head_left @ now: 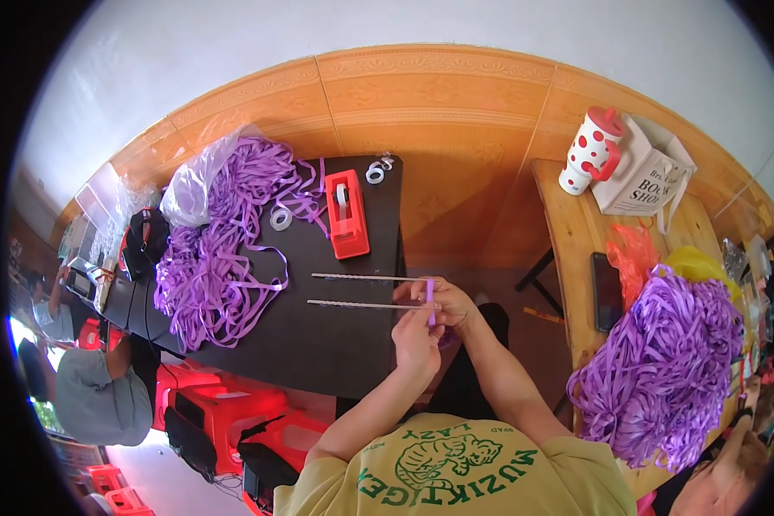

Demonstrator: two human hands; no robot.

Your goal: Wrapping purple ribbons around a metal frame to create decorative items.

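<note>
Short purple ribbon strip [431, 301]: pinched upright between closed fingers of left hand [416, 337] and right hand [450, 301], both raised over the black worktop's [318, 344] right edge.

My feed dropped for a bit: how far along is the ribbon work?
Done: a large heap of purple ribbon sits on the wooden table at the right. In hand: both hands, left hand and right hand, pinch one purple strip by two thin sticks. Left: a loose purple pile beside the red tape dispenser.
</note>
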